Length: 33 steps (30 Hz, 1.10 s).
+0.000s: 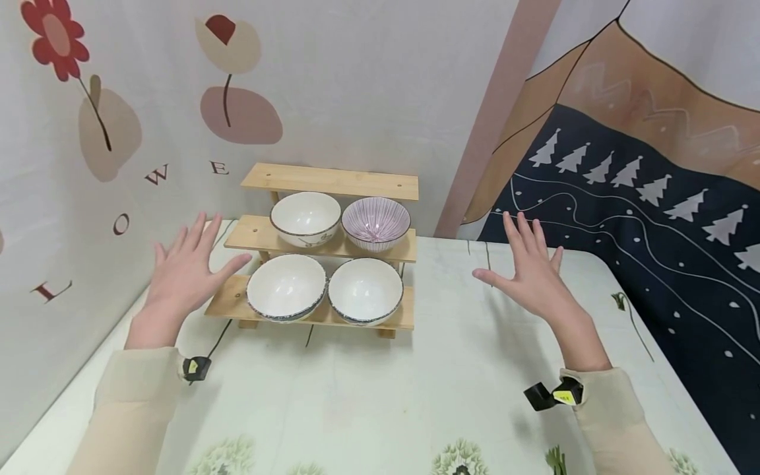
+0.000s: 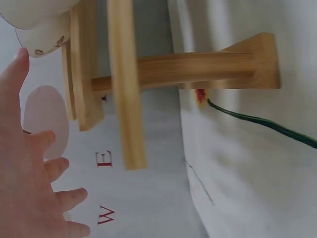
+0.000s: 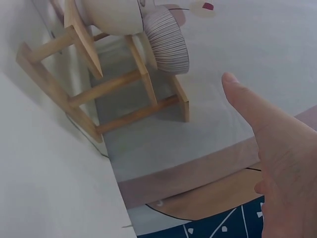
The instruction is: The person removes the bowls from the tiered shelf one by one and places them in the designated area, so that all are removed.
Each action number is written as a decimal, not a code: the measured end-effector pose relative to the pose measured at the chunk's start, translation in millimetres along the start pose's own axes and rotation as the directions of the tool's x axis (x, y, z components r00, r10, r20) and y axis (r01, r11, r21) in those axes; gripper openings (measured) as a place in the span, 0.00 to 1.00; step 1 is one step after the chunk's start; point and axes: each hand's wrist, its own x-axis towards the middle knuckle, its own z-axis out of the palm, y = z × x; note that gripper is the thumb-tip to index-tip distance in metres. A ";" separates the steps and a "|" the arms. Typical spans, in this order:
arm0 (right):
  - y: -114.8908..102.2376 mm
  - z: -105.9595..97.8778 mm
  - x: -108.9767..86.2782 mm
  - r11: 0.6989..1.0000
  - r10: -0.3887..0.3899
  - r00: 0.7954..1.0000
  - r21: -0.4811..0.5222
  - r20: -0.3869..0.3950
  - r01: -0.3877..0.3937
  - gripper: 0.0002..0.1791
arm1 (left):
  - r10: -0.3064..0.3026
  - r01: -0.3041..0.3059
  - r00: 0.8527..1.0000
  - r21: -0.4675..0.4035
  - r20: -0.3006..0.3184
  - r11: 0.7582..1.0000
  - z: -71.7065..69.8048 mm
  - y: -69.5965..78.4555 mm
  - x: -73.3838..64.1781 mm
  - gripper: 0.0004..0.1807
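Observation:
A three-tier wooden rack [image 1: 332,181] stands on the table with bowls on its lower two tiers. On the middle tier sit a white bowl with a dark rim [image 1: 305,214] and a purple-striped bowl [image 1: 376,221]. Two white bowls with blue-grey rims, a left one [image 1: 287,285] and a right one [image 1: 365,289], rest side by side on the bottom tier. My left hand [image 1: 183,272], fingers spread and holding nothing, hovers by the rack's left end. Off to the right of the rack, my right hand [image 1: 534,274] is likewise raised, spread and holding nothing.
A pale flower-patterned cloth [image 1: 356,396] covers the table. Behind the rack hangs a light curtain [image 1: 368,79] with printed flowers and letters. A dark blue hanging with white trees [image 1: 629,218] borders the table's right side.

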 end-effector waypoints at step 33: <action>-14.2 15.1 -5.9 0.996 -0.013 0.999 0.091 0.037 0.010 0.63 | -0.078 0.079 0.997 -0.028 0.019 0.996 22.4 -19.4 -19.8 0.45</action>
